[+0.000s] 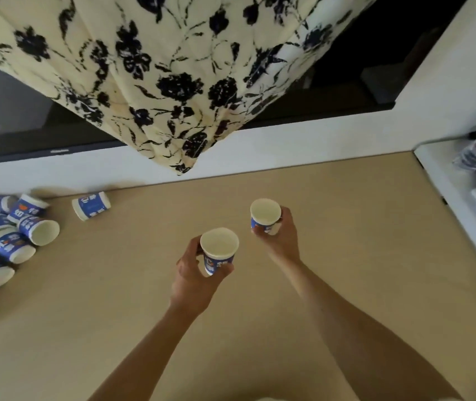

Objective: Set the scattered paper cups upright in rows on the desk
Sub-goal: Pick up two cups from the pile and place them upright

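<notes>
Left hand (190,273), right hand (281,237) grip cups (219,250); lettering illegible.

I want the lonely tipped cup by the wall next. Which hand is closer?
Left. The left hand is right of the lone cup; the right hand is farther right.

Bare desk (347,227) centre-right; tipped cups (8,244) left

Left hand (192,273) grips one upright paper cup (219,250), right hand (281,235) a second cup (265,213). Toppled cups (8,241) lie heaped at the desk's (361,270) nine o'clock.
</notes>
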`<state>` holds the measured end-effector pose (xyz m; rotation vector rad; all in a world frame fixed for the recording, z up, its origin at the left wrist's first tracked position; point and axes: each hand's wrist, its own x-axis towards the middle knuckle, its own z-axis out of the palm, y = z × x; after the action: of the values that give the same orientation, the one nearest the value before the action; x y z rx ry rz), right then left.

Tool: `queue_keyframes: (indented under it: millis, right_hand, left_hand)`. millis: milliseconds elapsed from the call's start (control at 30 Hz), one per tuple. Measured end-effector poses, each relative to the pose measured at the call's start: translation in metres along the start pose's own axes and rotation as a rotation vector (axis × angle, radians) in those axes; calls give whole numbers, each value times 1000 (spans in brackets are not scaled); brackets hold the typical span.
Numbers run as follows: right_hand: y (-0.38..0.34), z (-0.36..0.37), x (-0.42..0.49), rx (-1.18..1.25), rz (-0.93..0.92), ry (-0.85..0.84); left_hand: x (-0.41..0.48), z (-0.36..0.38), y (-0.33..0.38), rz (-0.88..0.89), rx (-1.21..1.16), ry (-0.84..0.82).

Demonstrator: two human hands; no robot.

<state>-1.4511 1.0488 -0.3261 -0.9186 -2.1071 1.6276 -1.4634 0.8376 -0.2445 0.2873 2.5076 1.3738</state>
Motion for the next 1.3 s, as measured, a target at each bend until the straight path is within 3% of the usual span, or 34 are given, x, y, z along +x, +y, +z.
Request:
queue_keyframes:
  millis: [567,1300]
  right_hand:
    - [35,-24,174,-125,-46,135]
    - [53,-19,209,-61,-6,160]
  left_hand:
    - [55,75,41,-32,-2,5]
    - [58,87,37,-50,-1,-31]
